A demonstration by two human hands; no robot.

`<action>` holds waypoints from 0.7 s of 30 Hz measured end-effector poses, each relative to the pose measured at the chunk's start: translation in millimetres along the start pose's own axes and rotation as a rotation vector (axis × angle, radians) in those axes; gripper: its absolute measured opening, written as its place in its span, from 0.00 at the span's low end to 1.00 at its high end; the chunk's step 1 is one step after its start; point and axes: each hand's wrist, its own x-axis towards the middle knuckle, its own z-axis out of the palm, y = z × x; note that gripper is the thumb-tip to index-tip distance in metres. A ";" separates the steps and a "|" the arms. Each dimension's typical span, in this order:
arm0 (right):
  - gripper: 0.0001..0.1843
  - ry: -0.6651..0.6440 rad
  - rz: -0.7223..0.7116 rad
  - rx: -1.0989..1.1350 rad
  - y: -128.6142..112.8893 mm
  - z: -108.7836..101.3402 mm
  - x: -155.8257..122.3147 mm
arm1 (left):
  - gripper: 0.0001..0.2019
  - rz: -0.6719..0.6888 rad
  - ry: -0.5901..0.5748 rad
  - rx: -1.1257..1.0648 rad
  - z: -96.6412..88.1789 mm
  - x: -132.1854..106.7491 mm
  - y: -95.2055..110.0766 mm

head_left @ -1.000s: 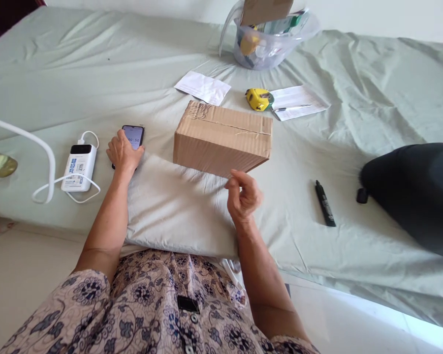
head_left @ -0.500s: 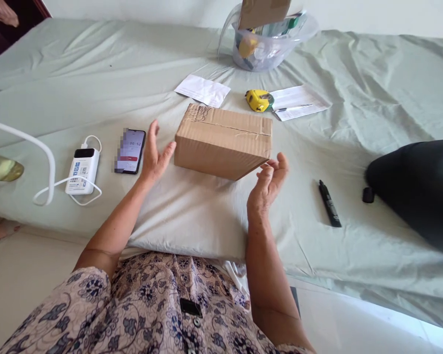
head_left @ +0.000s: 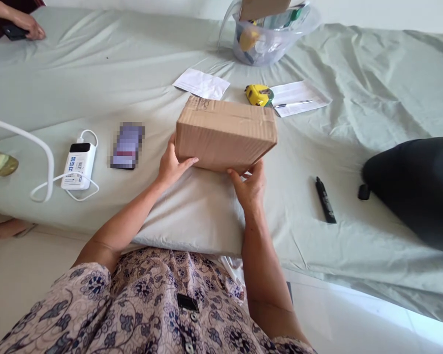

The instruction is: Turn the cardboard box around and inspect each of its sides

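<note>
A brown cardboard box (head_left: 225, 140) sits tilted between my two hands in the middle of the cloth-covered table. My left hand (head_left: 173, 164) grips its lower left corner, thumb along the bottom of the near face and the other fingers behind the left side. Under the lower right corner, my right hand (head_left: 250, 182) holds the box with its thumb at the bottom edge; some fingertips are hidden beneath it. Dark scribbled marks show at the top's far left. Just behind the box lie a yellow tape measure (head_left: 258, 95) and a folded white paper (head_left: 202, 83).
A phone (head_left: 127, 146) and a white power bank (head_left: 79, 166) with a cable lie left. To the right are a black marker (head_left: 325, 200), its cap (head_left: 363, 191) and a large black object (head_left: 417, 191). A filled plastic basket (head_left: 258, 51) stands behind. Another person's hand (head_left: 31, 25) holds something dark.
Both my hands have closed in on the box's lower corners and taken hold of it. Its near face has tipped up toward me. The other person's hand has come further into view.
</note>
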 end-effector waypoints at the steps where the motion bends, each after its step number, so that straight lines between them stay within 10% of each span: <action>1: 0.42 0.025 -0.043 0.025 -3.7 -1.3 -1.2 | 0.49 0.012 0.037 -0.007 -1.9 -0.7 2.1; 8: 0.49 0.126 -0.284 0.030 -18.0 -6.4 -9.5 | 0.36 0.119 0.247 -0.033 -8.1 -8.4 17.5; 21: 0.55 0.236 -0.071 -0.014 -28.3 13.9 -23.7 | 0.51 0.008 0.259 -0.086 21.4 -31.8 29.3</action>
